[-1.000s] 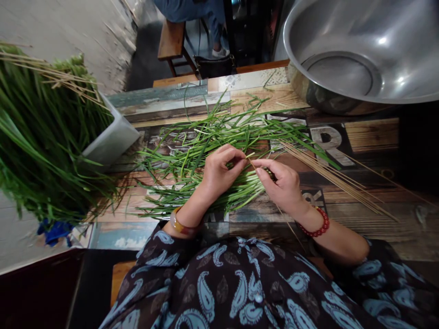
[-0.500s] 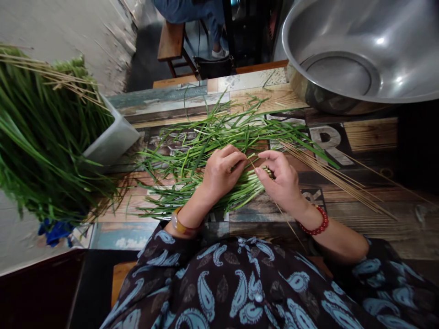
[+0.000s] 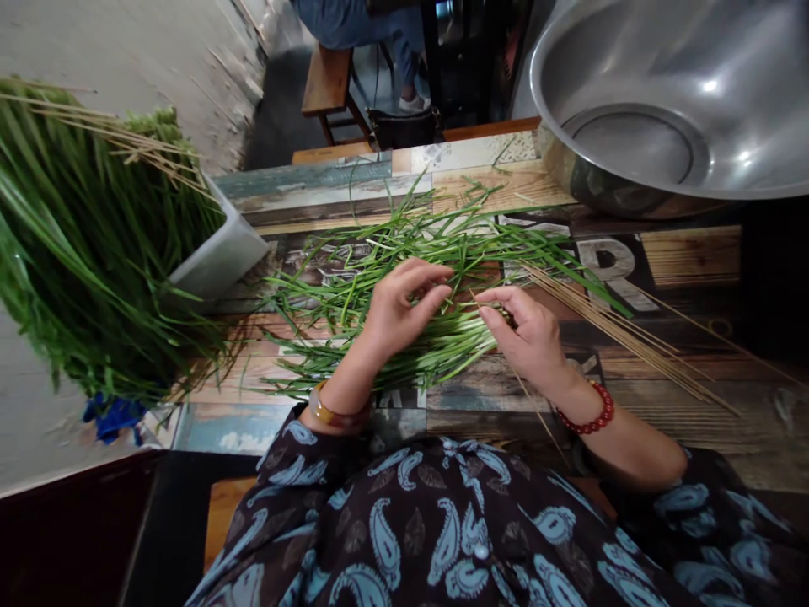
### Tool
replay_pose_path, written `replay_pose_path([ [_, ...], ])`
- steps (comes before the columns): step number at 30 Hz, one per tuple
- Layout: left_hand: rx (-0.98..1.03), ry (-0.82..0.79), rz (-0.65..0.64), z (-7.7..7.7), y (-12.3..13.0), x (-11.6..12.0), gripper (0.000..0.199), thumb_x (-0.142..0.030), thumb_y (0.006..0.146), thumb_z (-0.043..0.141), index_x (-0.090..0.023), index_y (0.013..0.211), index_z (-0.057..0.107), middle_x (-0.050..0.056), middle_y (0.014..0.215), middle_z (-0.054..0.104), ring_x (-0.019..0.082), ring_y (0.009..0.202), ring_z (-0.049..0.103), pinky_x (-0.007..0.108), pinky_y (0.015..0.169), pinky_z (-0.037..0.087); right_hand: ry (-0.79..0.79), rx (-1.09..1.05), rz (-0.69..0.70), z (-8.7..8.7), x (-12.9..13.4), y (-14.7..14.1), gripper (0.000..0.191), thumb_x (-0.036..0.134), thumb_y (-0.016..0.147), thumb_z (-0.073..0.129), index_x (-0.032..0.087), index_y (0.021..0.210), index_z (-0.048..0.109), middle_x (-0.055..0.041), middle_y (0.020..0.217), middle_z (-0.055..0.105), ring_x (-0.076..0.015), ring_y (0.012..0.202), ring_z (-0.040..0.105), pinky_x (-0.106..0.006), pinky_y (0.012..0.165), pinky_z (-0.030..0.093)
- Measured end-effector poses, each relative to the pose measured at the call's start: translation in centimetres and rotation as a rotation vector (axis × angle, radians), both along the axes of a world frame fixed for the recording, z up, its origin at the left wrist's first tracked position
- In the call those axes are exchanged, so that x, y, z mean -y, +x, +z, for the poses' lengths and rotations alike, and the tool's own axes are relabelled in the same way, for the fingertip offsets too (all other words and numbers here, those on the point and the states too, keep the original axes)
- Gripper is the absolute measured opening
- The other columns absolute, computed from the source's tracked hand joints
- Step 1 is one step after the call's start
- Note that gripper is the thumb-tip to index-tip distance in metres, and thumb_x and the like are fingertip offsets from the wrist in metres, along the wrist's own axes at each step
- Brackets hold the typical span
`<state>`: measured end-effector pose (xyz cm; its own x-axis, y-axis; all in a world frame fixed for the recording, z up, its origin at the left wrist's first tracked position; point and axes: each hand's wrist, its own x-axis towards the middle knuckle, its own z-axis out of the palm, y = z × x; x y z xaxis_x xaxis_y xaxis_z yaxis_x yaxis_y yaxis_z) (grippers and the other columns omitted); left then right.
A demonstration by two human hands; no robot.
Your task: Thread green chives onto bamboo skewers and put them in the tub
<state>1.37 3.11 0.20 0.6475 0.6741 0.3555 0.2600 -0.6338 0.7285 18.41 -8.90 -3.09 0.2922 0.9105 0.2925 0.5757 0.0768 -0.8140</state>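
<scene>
My right hand [image 3: 526,333] pinches a thin bamboo skewer [image 3: 534,409]. Its tip shows just above the fingers, and its long end slants down toward my body. White stalk ends of several garlic chives lie at and under these fingers; how many are on the skewer I cannot tell. To the left, my left hand [image 3: 404,308] hovers over the chives, thumb and fingers apart, with nothing between them. A bundle of garlic chives [image 3: 452,350] lies below both hands, leaves toward the left. Beyond it spreads a looser heap of chives [image 3: 404,240].
Several bamboo skewers [image 3: 623,337] lie on the patterned table [image 3: 688,261] at right. A large steel basin [image 3: 562,152] stands at the back right. At left, a white container [image 3: 224,257] is piled with chives and skewers. Across the table, a person's legs [image 3: 379,29] show beside a wooden stool [image 3: 327,80].
My left hand has drawn away to the left from the skewer tip, its thumb and fingers parting. My right hand keeps its pinch on the skewer. The whole view has shifted slightly.
</scene>
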Motion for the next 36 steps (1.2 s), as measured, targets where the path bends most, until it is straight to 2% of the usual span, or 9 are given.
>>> replay_pose_path([
  [2,0.012,-0.014,0.108,0.2,-1.0,-1.3,0.022,-0.031,0.093,0.06,-0.016,0.102,0.072,0.006,0.09,0.07,0.014,0.077,0.062,0.025,0.069,0.048,0.004,0.007,0.0,0.1,0.2,0.0,0.017,0.035,0.093,0.057,0.024,0.1,0.068,-0.0023,0.091,0.075,-0.0176,0.075,0.069,-0.029,0.069,0.051],
  [4,-0.05,-0.001,0.109,0.2,-1.9,-2.4,0.02,-0.029,0.092,0.06,-0.015,0.097,0.074,0.006,0.086,0.07,0.014,0.076,0.062,0.025,0.069,0.047,0.014,0.019,0.005,0.2,0.3,-0.1,0.016,0.035,0.092,0.058,0.024,0.099,0.068,-0.0019,0.09,0.075,-0.0172,0.072,0.068,-0.029,0.068,0.051],
  [11,-0.273,0.048,-0.255,-0.5,-2.0,-2.5,0.021,-0.017,0.092,0.055,-0.019,0.093,0.076,0.006,0.088,0.068,0.015,0.083,0.063,0.026,0.075,0.049,0.047,0.042,0.015,0.2,0.4,-0.1,0.016,0.034,0.092,0.059,0.025,0.1,0.068,-0.0016,0.09,0.076,-0.0171,0.073,0.068,-0.029,0.069,0.052],
  [16,-0.409,0.205,-0.365,-1.3,-0.9,-1.8,0.031,-0.011,0.091,0.051,-0.021,0.105,0.077,0.008,0.089,0.065,0.017,0.085,0.059,0.028,0.076,0.046,0.053,0.054,0.019,0.1,0.4,-0.1,0.016,0.034,0.093,0.058,0.025,0.101,0.068,-0.0021,0.091,0.076,-0.0177,0.076,0.069,-0.029,0.071,0.053],
  [22,-0.442,0.272,-0.362,-1.8,-0.2,-1.5,0.025,-0.015,0.092,0.054,-0.02,0.097,0.078,0.008,0.089,0.063,0.017,0.082,0.056,0.028,0.074,0.043,0.08,0.069,0.036,0.0,0.3,-0.1,0.014,0.031,0.094,0.057,0.024,0.1,0.068,-0.0015,0.09,0.076,-0.0169,0.076,0.07,-0.028,0.071,0.053],
  [28,-0.268,0.241,-0.177,-1.8,-0.4,-2.1,0.013,-0.019,0.088,0.062,-0.018,0.084,0.074,0.006,0.089,0.062,0.018,0.087,0.057,0.031,0.08,0.043,0.093,0.059,0.027,-0.1,0.2,-0.2,0.013,0.03,0.094,0.057,0.024,0.1,0.067,-0.0019,0.092,0.076,-0.017,0.077,0.07,-0.028,0.072,0.053],
  [32,-0.35,0.223,-0.31,-1.5,-0.6,-1.9,0.02,-0.018,0.091,0.058,-0.022,0.1,0.076,0.007,0.093,0.062,0.018,0.089,0.057,0.03,0.081,0.044,0.081,0.059,0.026,-0.1,0.3,-0.2,0.014,0.03,0.093,0.058,0.023,0.1,0.068,-0.002,0.092,0.076,-0.0171,0.078,0.07,-0.028,0.072,0.053],
  [34,-0.426,0.209,-0.373,-1.4,-0.5,-1.5,0.022,-0.017,0.092,0.055,-0.021,0.098,0.076,0.007,0.093,0.062,0.018,0.089,0.057,0.029,0.081,0.044,0.057,0.065,0.024,0.0,0.4,-0.2,0.015,0.031,0.094,0.057,0.023,0.1,0.068,-0.0021,0.091,0.076,-0.0173,0.078,0.07,-0.028,0.072,0.053],
  [36,-0.465,0.194,-0.35,-1.5,-0.4,-1.2,0.021,-0.016,0.092,0.055,-0.018,0.094,0.076,0.008,0.093,0.061,0.018,0.088,0.057,0.029,0.079,0.044,0.039,0.071,0.021,0.0,0.4,-0.2,0.016,0.032,0.094,0.057,0.023,0.1,0.068,-0.0024,0.091,0.076,-0.0174,0.077,0.07,-0.028,0.073,0.053],
])
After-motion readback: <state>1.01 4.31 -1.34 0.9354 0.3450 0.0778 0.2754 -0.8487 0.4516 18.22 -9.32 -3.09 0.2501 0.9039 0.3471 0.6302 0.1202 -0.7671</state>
